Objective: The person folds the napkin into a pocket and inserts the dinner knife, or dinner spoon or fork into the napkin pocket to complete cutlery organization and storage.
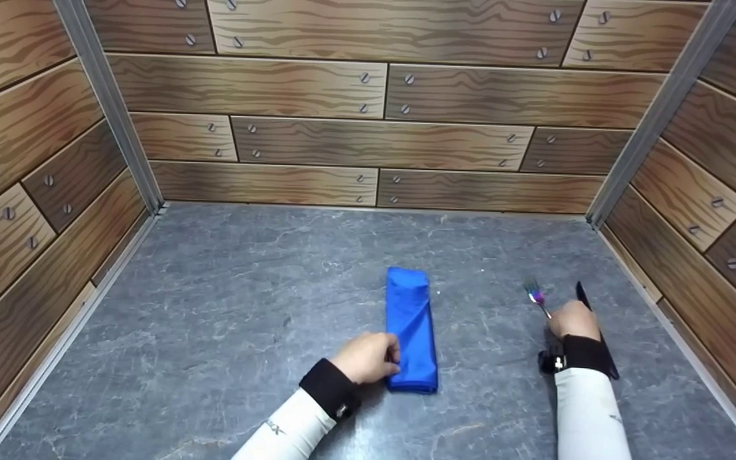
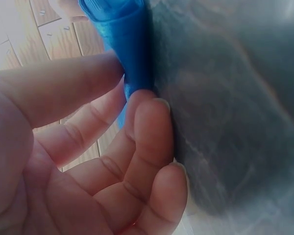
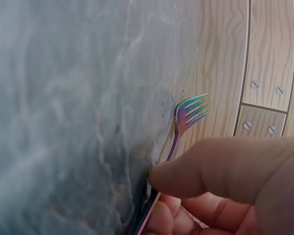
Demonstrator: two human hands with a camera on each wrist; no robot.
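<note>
A folded blue cloth (image 1: pixel 414 326) lies lengthwise on the grey marbled surface. At its left edge is my left hand (image 1: pixel 368 358). In the left wrist view the thumb and fingers (image 2: pixel 154 132) close on the side of the cloth (image 2: pixel 132 44), the other fingers curled beneath. Farther right, my right hand (image 1: pixel 575 319) pinches a rainbow-coloured fork (image 1: pixel 536 296) by its handle, low over the surface. The right wrist view shows the fork's tines (image 3: pixel 192 110) beyond the thumb. A dark knife (image 1: pixel 607 351) lies just right of that hand, partly hidden by the wrist.
Wood-patterned panels (image 1: pixel 304 140) enclose the surface (image 1: pixel 246 287) at the back and both sides. Metal strips (image 1: pixel 655 115) run up the corners. Each wrist wears a black band with a small camera (image 1: pixel 550 363).
</note>
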